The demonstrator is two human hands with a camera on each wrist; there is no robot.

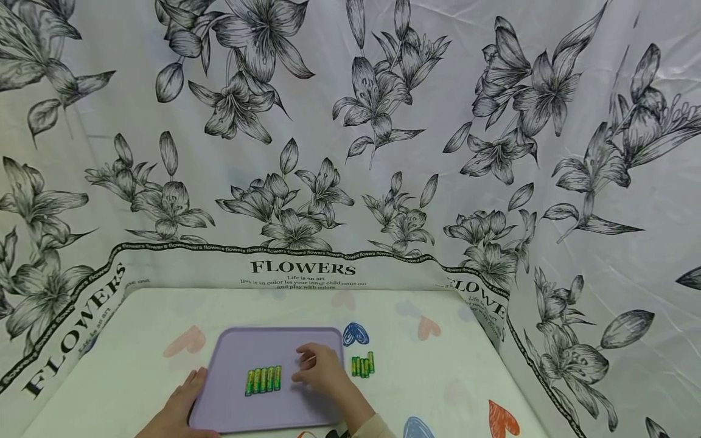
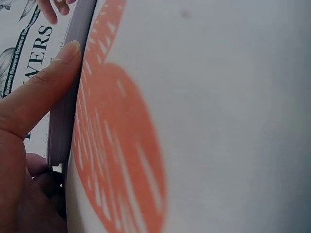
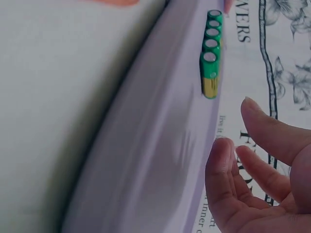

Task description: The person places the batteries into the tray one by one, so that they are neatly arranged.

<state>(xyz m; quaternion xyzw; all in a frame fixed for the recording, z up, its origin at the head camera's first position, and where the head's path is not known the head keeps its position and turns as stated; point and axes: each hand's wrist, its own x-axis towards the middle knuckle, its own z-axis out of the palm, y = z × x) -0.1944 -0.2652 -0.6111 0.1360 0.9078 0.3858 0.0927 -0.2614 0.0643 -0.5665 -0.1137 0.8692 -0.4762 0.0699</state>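
Batteries in green and gold (image 1: 263, 381) lie side by side, five in a row, near the centre of your lilac tray (image 1: 235, 353). A second cluster of batteries (image 1: 363, 366), four or so, lies on the white tablecloth (image 1: 416, 389), just outside the tray at three o'clock, with a blue heart print (image 1: 357, 334) at its twelve. Your left hand (image 1: 183, 404) rests against the tray's edge at eight o'clock, fingers mostly extended and the thumb (image 2: 44, 80) touching the rim. Your right hand (image 1: 320, 370) hovers over the tray at three o'clock, between row and cluster; thumb and fingertips (image 3: 222, 148) are apart, fingers loosely bent, nothing between them. You seem to be midway through lining batteries up on the tray, with the outer cluster not yet added. The next move probably calls for swinging the right hand out towards three o'clock, pinching one battery at a time, and laying it parallel at the row's three-o'clock end. A nudged tray could set the cylinders rolling.
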